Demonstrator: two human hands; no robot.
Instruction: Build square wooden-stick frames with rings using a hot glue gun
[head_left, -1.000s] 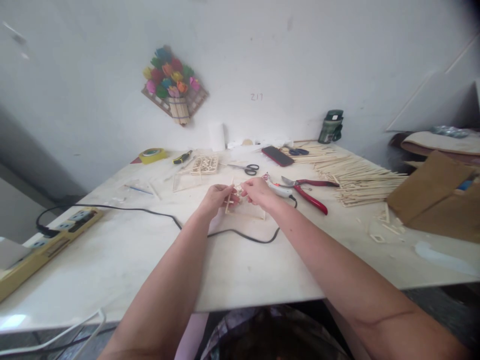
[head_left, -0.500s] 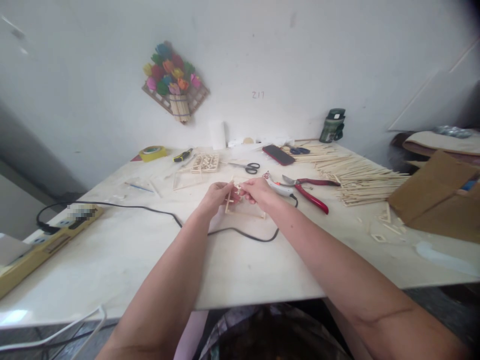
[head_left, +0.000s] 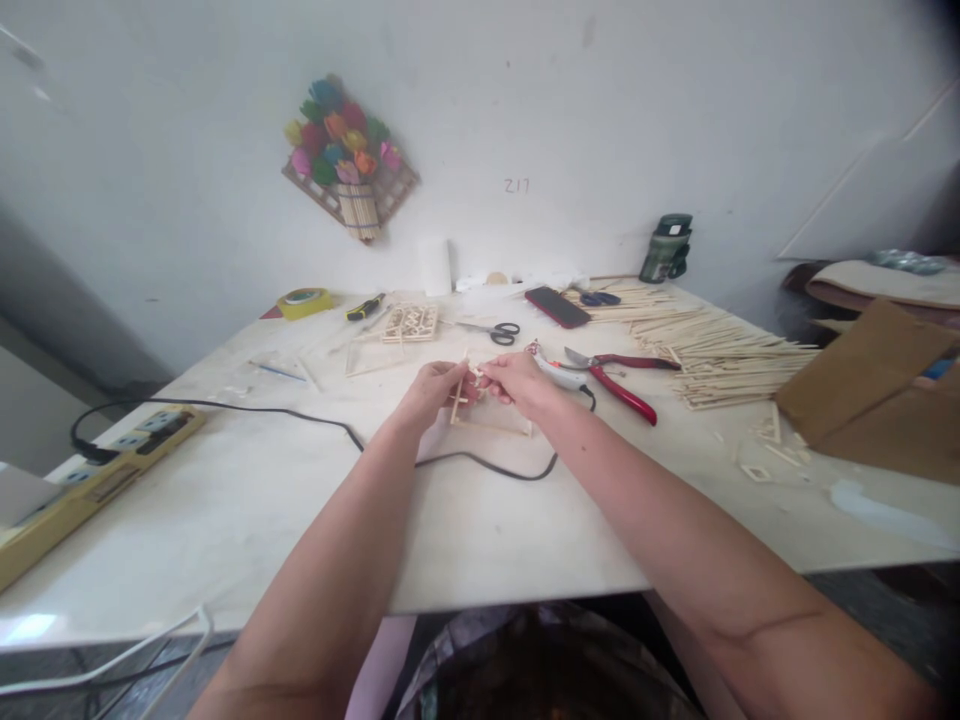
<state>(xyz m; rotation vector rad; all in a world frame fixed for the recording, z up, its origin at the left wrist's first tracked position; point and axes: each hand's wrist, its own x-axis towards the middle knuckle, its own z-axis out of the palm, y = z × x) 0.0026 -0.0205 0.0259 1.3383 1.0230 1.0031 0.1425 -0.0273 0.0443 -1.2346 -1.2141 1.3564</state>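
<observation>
Stick frame [head_left: 491, 429] is between your two hands, its near bar toward 6 o'clock. Your left hand [head_left: 435, 388] pinches the frame's side at 9 o'clock; your right hand [head_left: 519, 378], thumb and forefinger narrowed, grips a small pale piece [head_left: 475, 376] near the 12 o'clock end, its shape too small to make out. From the frame, you have scissors [head_left: 491, 331] at 12, a glue gun [head_left: 562, 377] at 2, red-handled shears [head_left: 628, 396] at 3, a lattice panel [head_left: 409, 322] at 10 and black cord [head_left: 517, 477] at 6 o'clock.

Dark, patterned clothing [head_left: 450, 665] leaves 2 forearms [head_left: 341, 515] bare.
</observation>
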